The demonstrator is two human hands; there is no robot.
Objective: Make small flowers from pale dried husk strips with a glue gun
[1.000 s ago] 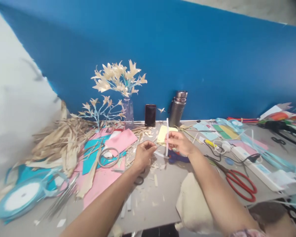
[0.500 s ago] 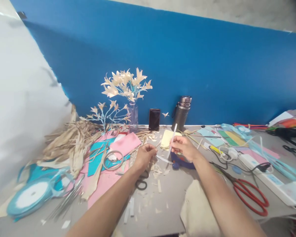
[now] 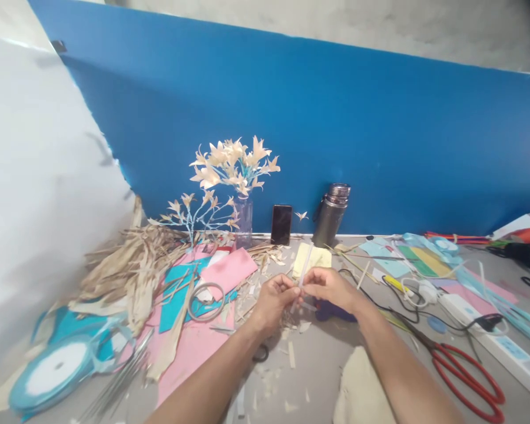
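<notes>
My left hand (image 3: 274,301) and my right hand (image 3: 329,288) meet above the middle of the table, fingertips almost touching. Both are pinched on a thin whitish strip (image 3: 306,265), whose upper end sticks up between them. A short length of it seems to show below the fingers. Behind the strip lies a pale yellow pad (image 3: 321,259). A dark blue object (image 3: 335,311) sits under my right hand, partly hidden. One black scissor handle (image 3: 261,353) peeks out beside my left forearm.
Dried husks (image 3: 128,271), coloured sheets (image 3: 229,274) and a ribbon roll (image 3: 53,368) fill the left. A flower vase (image 3: 244,221), phone (image 3: 281,225) and flask (image 3: 333,215) stand at the back. Red-handled scissors (image 3: 468,377) and a power strip (image 3: 490,341) lie right.
My hands have come together; they were apart, with the strip upright in the right hand. My left hand has moved right to the strip. The view has shifted slightly.
</notes>
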